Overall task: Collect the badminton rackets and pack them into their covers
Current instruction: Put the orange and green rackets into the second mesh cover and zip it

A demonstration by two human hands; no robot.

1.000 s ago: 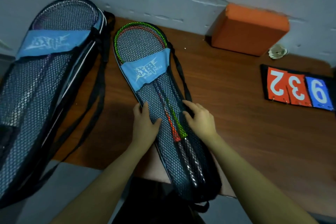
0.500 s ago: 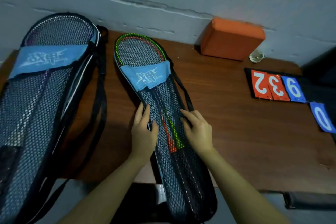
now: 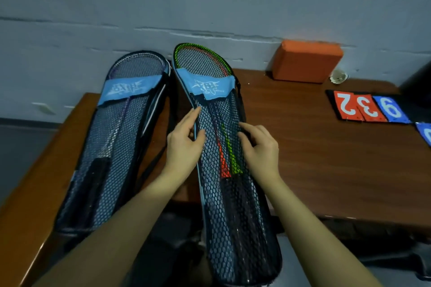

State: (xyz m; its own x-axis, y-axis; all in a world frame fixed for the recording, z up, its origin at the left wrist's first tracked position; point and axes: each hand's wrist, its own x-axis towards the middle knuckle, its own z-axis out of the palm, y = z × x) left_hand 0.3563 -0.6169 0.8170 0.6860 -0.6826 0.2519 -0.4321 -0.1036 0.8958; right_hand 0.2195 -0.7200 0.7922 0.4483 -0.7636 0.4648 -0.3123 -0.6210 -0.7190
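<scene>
The mesh racket cover (image 3: 224,193) holding the red and green rackets (image 3: 227,147) has been lifted since a second ago: its head end now tilts up off the tabletop (image 3: 326,158) beside the second packed cover (image 3: 112,147). The left hand (image 3: 184,144) has shifted from flat pressing to pinching the cover's left edge; the right hand (image 3: 261,147) curls its fingers over the right edge. Packing looks nearly done, probably just closing or moving remains
</scene>
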